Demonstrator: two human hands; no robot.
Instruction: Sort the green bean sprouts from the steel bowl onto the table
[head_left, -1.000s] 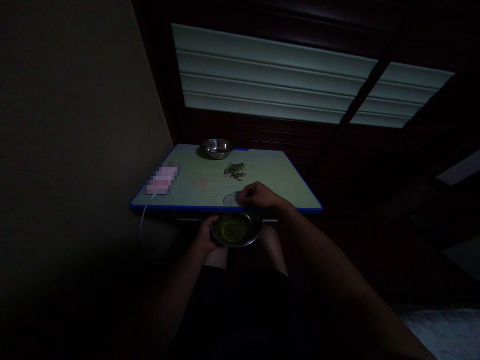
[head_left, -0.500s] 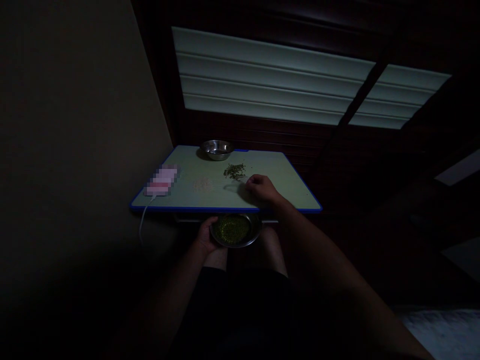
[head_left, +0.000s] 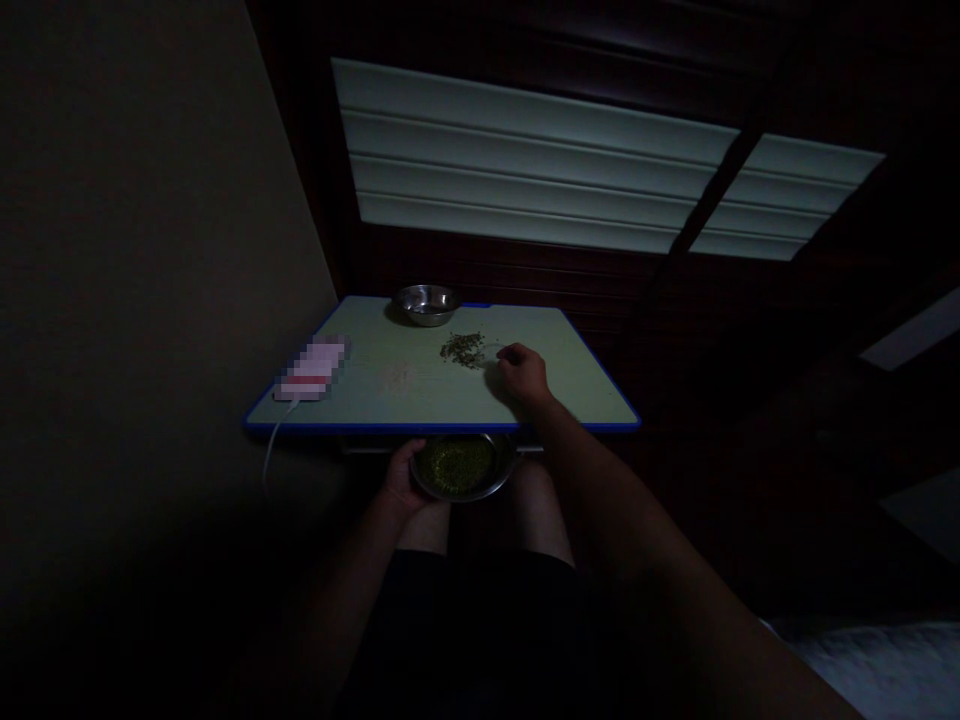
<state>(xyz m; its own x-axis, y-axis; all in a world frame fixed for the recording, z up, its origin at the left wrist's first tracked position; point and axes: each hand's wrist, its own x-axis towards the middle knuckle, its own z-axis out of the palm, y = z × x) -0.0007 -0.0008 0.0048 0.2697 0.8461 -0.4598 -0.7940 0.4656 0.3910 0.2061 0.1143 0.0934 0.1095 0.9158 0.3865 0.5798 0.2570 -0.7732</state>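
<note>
My left hand (head_left: pixel 406 478) grips the left rim of a metal bowl (head_left: pixel 501 478), thumb on the edge. Green beans or similar small green grains (head_left: pixel 457 465) cover the bowl's bottom; it sits just below the table's front edge, above my knees. Over the table, my right hand (head_left: pixel 523 372) is closed on a clear, rounded piece (head_left: pixel 493 350), perhaps a plastic lid; the dim light hides its exact kind. Its edge is beside a loose pile of small greenish-brown grains (head_left: pixel 463 350). A paler scatter of tiny bits (head_left: pixel 397 376) lies to the left.
A second metal bowl (head_left: pixel 427 305) stands at the back of the pale, blue-edged table (head_left: pixel 585 395). A blurred pink phone-like object (head_left: pixel 311 368) with a white cable (head_left: pixel 273 440) lies at the left, near the wall (head_left: pixel 150 250). Dark wooden louvred panels (head_left: pixel 510 160) rise behind.
My right hand has moved away from the table's front edge toward the pile, carrying the clear piece. My left hand keeps hold of the bowl. The view has shifted slightly.
</note>
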